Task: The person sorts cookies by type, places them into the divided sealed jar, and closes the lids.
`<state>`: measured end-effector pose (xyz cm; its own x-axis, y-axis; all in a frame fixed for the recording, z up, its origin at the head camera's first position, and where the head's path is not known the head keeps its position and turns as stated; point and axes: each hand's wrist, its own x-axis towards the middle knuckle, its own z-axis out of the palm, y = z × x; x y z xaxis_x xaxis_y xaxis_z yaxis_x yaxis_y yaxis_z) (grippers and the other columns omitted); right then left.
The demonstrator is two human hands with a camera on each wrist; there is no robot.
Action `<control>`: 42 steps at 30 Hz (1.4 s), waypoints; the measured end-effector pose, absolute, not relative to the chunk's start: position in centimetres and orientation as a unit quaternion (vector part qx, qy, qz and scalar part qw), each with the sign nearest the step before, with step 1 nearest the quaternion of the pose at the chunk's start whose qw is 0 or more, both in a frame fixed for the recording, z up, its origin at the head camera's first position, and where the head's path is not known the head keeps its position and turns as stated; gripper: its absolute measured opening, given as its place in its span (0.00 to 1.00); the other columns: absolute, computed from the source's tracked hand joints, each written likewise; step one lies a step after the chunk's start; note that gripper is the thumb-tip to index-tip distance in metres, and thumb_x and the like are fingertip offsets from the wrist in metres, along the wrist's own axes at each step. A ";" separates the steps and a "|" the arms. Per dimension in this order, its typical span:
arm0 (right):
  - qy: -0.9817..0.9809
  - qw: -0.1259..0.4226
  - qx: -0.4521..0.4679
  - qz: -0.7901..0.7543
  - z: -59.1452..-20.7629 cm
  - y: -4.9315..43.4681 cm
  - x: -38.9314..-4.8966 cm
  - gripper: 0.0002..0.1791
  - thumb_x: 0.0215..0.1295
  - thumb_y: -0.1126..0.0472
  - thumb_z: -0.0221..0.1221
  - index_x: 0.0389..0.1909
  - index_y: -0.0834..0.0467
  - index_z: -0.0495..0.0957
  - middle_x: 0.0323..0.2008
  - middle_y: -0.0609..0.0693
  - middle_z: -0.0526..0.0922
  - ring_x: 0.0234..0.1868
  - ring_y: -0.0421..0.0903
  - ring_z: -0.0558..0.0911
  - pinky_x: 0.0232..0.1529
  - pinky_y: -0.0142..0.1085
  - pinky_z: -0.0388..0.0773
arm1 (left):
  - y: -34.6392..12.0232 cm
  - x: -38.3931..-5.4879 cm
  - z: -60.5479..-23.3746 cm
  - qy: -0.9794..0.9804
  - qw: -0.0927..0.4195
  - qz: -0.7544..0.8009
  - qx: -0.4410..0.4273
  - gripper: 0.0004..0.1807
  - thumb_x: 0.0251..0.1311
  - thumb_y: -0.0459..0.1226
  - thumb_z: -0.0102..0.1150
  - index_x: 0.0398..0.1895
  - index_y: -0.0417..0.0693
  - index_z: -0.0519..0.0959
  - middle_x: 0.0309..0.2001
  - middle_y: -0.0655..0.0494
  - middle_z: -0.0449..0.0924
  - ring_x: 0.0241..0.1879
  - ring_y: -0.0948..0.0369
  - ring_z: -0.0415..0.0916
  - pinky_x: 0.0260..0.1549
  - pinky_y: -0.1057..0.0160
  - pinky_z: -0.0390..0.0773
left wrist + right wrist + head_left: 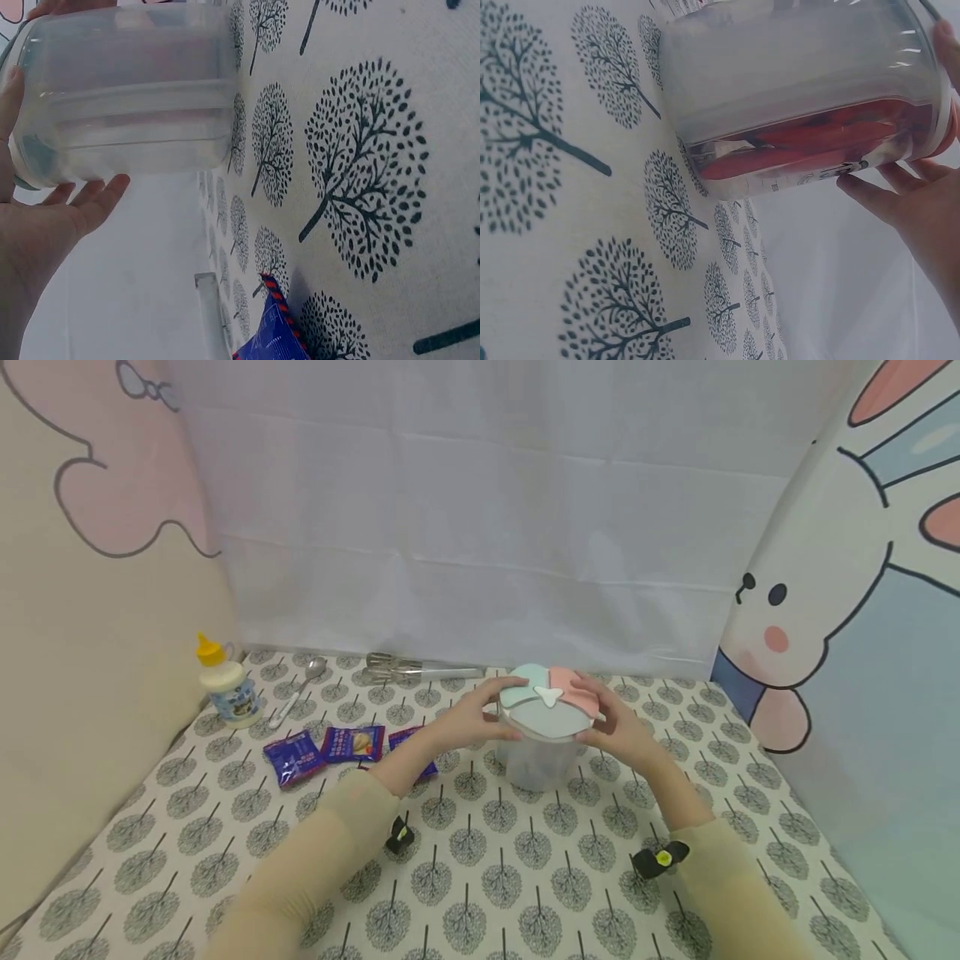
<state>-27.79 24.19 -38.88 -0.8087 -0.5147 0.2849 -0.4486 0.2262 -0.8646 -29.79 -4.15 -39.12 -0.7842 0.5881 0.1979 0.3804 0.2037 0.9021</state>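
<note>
A clear plastic storage canister [540,767] stands upright near the back of the table. Its rounded lid [555,722] has pale green, pink and whitish sections and a small white piece in the middle. My left hand [468,720] grips the canister's left side at the lid, thumb and fingers curved around the rim. On the opposite side, my right hand [621,737] holds it the same way. Through the wall in the right wrist view, red packaging [802,142] shows in one section of the canister. Whether its base touches the cloth is hard to tell.
Blue-purple packets [294,757] lie left of the canister, one partly behind my left forearm. Further left are a spoon [287,706] and a yellow-capped bottle [234,695]. Metal utensils with pale handles [427,672] lie along the back, before a white curtain [480,527].
</note>
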 end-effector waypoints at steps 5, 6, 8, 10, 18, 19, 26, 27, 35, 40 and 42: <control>0.773 0.020 -0.320 -0.547 -39.2 24.3 -27.7 0.37 0.58 0.73 0.61 0.68 0.59 0.59 0.75 0.48 0.43 0.69 0.45 0.59 0.60 0.29 0.69 | -3.9 -29.4 -39.1 0.776 0.086 0.548 0.300 0.46 0.43 0.40 0.74 0.68 0.62 0.62 0.71 0.59 0.54 0.66 0.54 0.61 0.53 0.64 0.76; 0.771 0.022 -0.325 -0.548 -39.2 24.3 -27.7 0.36 0.58 0.73 0.60 0.67 0.60 0.59 0.75 0.49 0.42 0.70 0.47 0.58 0.60 0.29 0.69 | -3.9 -29.3 -39.1 0.779 0.083 0.545 0.300 0.46 0.42 0.41 0.75 0.68 0.62 0.62 0.71 0.58 0.54 0.66 0.53 0.61 0.53 0.63 0.76; 0.770 0.025 -0.330 -0.545 -39.2 24.3 -27.7 0.34 0.59 0.72 0.60 0.66 0.60 0.61 0.75 0.48 0.41 0.72 0.52 0.53 0.61 0.30 0.68 | -3.9 -29.1 -38.9 0.792 0.073 0.528 0.299 0.46 0.42 0.43 0.74 0.68 0.63 0.62 0.72 0.58 0.52 0.67 0.54 0.58 0.56 0.60 0.74; 0.772 0.022 -0.340 -0.536 -39.1 24.3 -27.7 0.33 0.59 0.70 0.60 0.65 0.60 0.62 0.75 0.49 0.39 0.73 0.56 0.48 0.65 0.39 0.66 | -4.0 -29.0 -38.8 0.805 0.058 0.508 0.302 0.46 0.42 0.45 0.74 0.67 0.64 0.62 0.73 0.58 0.48 0.70 0.53 0.53 0.60 0.53 0.70; 0.784 -0.052 -0.415 -0.458 -36.7 23.1 -26.0 0.25 0.54 0.76 0.59 0.56 0.70 0.69 0.71 0.66 0.51 0.72 0.65 0.42 0.71 0.51 0.51 | -3.9 -29.0 -38.3 0.813 -0.012 0.460 0.358 0.31 0.46 0.49 0.71 0.58 0.65 0.74 0.74 0.70 0.45 0.74 0.61 0.36 0.66 0.37 0.46; 0.783 -0.058 -0.423 -0.452 -36.4 22.9 -25.7 0.24 0.54 0.77 0.59 0.55 0.71 0.70 0.69 0.69 0.54 0.72 0.66 0.42 0.72 0.46 0.51 | -3.7 -29.0 -38.3 0.813 -0.019 0.454 0.365 0.29 0.47 0.48 0.71 0.56 0.64 0.76 0.73 0.68 0.49 0.74 0.62 0.36 0.67 0.38 0.45; 0.771 -0.140 -0.467 -0.409 -36.7 22.5 -25.7 0.18 0.61 0.66 0.60 0.49 0.72 0.73 0.55 0.73 0.68 0.64 0.73 0.56 0.72 0.38 0.51 | -3.4 -28.9 -38.6 0.815 -0.047 0.453 0.359 0.25 0.47 0.47 0.71 0.52 0.60 0.79 0.68 0.67 0.62 0.74 0.60 0.42 0.68 0.40 0.46; 0.771 -0.151 -0.469 -0.403 -36.8 22.4 -25.7 0.18 0.63 0.62 0.59 0.49 0.71 0.73 0.54 0.72 0.69 0.63 0.73 0.57 0.73 0.40 0.51 | -3.3 -28.8 -38.7 0.815 -0.049 0.453 0.357 0.25 0.47 0.47 0.71 0.52 0.60 0.79 0.67 0.67 0.63 0.73 0.60 0.42 0.68 0.40 0.46; 0.786 -0.159 -0.422 -0.422 -36.5 21.8 -25.4 0.20 0.73 0.55 0.46 0.49 0.71 0.72 0.53 0.72 0.68 0.60 0.72 0.60 0.62 0.66 0.55 | -2.9 -28.6 -38.5 0.813 -0.045 0.485 0.319 0.16 0.56 0.48 0.64 0.49 0.60 0.81 0.63 0.69 0.68 0.72 0.60 0.48 0.67 0.42 0.55; 0.808 -0.110 -0.375 -0.441 -36.6 22.1 -25.1 0.26 0.60 0.70 0.57 0.59 0.70 0.61 0.59 0.69 0.66 0.62 0.69 0.61 0.60 0.67 0.59 | -2.4 -29.0 -37.8 0.823 -0.065 0.481 0.297 0.15 0.59 0.49 0.61 0.45 0.54 0.82 0.59 0.62 0.74 0.68 0.57 0.58 0.63 0.47 0.65; 0.816 -0.093 -0.355 -0.447 -36.7 22.3 -25.0 0.38 0.54 0.72 0.60 0.64 0.67 0.53 0.62 0.70 0.63 0.61 0.69 0.64 0.61 0.66 0.59 | -2.2 -29.3 -37.5 0.829 -0.074 0.473 0.288 0.16 0.60 0.49 0.59 0.45 0.51 0.82 0.57 0.59 0.75 0.64 0.57 0.64 0.58 0.52 0.71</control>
<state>-25.03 22.30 -36.71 -0.7311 -0.4958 0.4686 -0.6620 0.3494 -0.6631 -29.26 -2.23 -37.52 -0.8233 0.4078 0.3949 0.5474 0.3862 0.7424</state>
